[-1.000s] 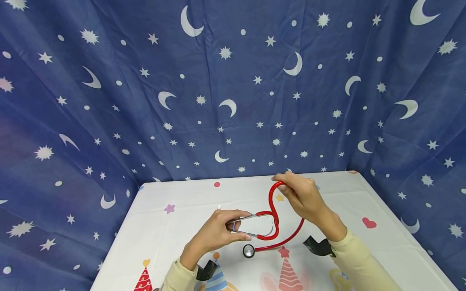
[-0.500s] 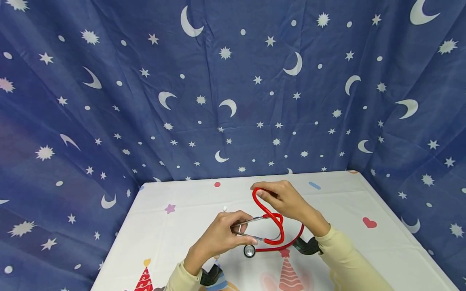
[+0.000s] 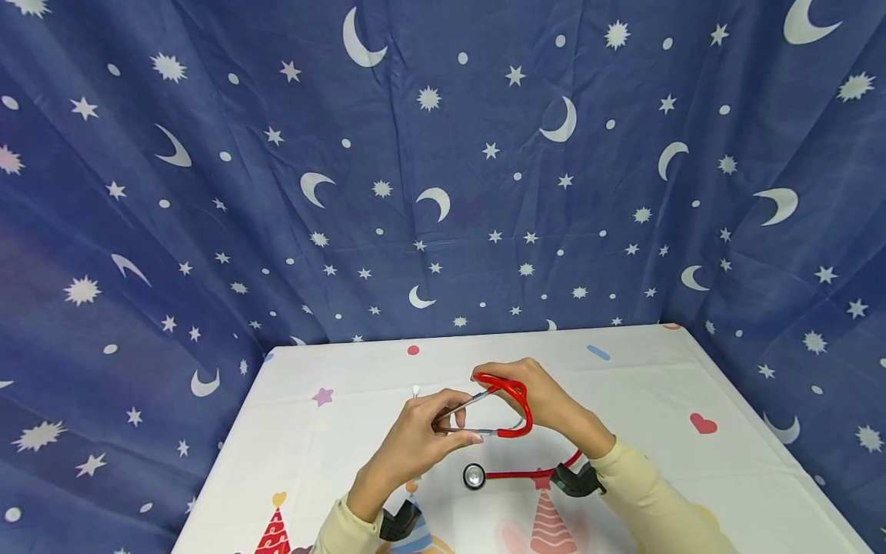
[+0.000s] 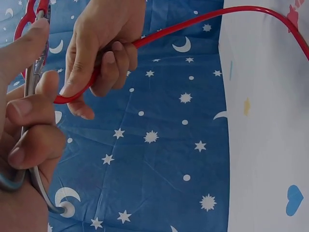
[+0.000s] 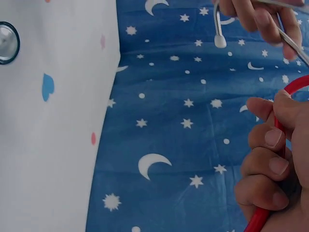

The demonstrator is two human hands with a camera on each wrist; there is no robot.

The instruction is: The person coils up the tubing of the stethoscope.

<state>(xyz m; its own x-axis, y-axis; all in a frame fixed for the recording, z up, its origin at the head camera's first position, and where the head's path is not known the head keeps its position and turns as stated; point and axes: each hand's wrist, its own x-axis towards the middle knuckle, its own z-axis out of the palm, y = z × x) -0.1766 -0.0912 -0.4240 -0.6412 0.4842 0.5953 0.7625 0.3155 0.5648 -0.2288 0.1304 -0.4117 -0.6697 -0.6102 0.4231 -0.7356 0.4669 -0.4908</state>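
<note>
A stethoscope with red tubing (image 3: pixel 515 432) and metal ear tubes is held between both hands above the table. My left hand (image 3: pixel 415 442) grips the metal ear tubes (image 4: pixel 30 87), fingers curled around them. One white ear tip (image 5: pixel 220 41) sticks out past those fingers. My right hand (image 3: pixel 536 396), close beside the left, has its fingers curled around the red tube, which runs out of the fist in the left wrist view. The round chest piece (image 3: pixel 474 476) lies at the end of the tube, low on the white cloth, left of the right wrist.
A white tablecloth (image 3: pixel 332 462) printed with party hats, stars and hearts covers the table. Behind and at both sides hangs a blue curtain (image 3: pixel 388 254) with moons and stars. Each wrist wears a black strap-on mount (image 3: pixel 577 480).
My right hand has moved left and down toward the left hand, bringing the tube's loop over beside the ear tubes. The left hand shifted slightly; the chest piece has stayed nearly in place.
</note>
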